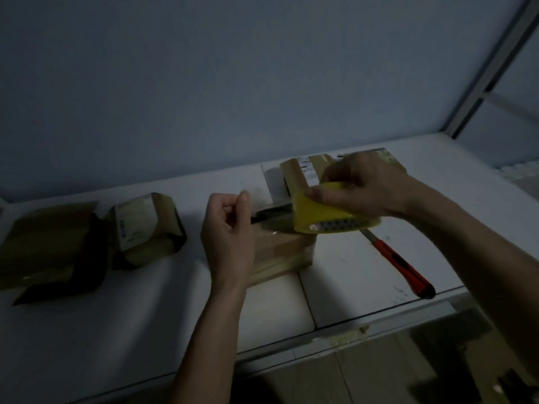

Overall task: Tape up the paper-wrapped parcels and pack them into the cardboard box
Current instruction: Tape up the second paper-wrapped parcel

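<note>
Dim scene, white worktop (pixel 344 258) against a pale wall. Right hand (pixel 361 188) gripped round a yellow tape roll (pixel 329 211), held tilted just above a paper-wrapped parcel (pixel 280 252). Left hand (pixel 227 228) curled, thumb and forefinger pinching the pulled-out tape strip (pixel 271 218) stretched over that parcel. Behind the roll, a cardboard box (pixel 303 173) with a label. Further left, two more parcels (pixel 145 228), well apart. Red-handled utility knife (pixel 405 266) lying right of the parcel.
</note>
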